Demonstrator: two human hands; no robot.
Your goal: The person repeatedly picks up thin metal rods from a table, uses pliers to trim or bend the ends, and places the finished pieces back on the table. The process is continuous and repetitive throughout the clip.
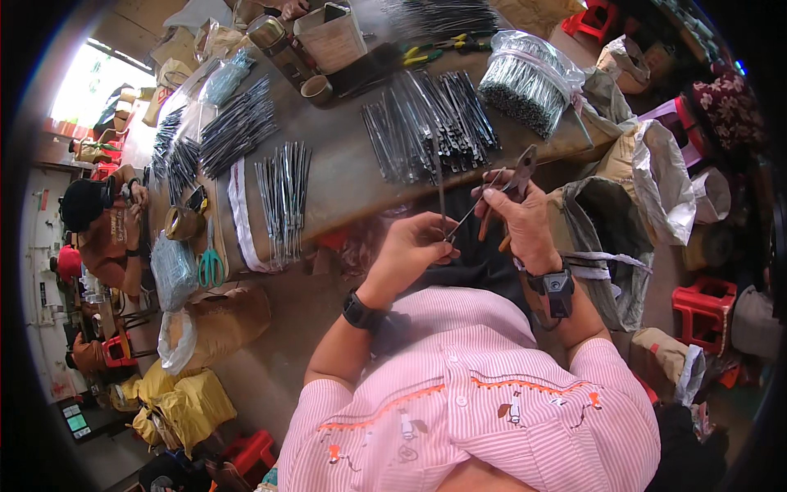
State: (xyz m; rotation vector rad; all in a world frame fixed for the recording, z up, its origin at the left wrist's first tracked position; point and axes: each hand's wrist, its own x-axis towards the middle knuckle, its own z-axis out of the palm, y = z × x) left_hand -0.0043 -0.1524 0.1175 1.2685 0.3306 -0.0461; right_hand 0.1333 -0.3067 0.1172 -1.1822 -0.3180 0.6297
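Left hand (pixel 412 248) pinched on a thin metal rod (pixel 441 201), upright above the lap, at the table (pixel 344 176) edge. Right hand (pixel 520 215) grips pliers (pixel 515 182), jaws near rod. Rod piles (pixel 430 123) lie beyond.

Bright daylight glare upper left, soft shadows, strong fisheye bending, dark blurred rim.

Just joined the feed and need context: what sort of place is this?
Likely a small hand-assembly workshop. Piles of metal rods cover a long workbench, the right hand holds pliers, and another person sits at the bench.
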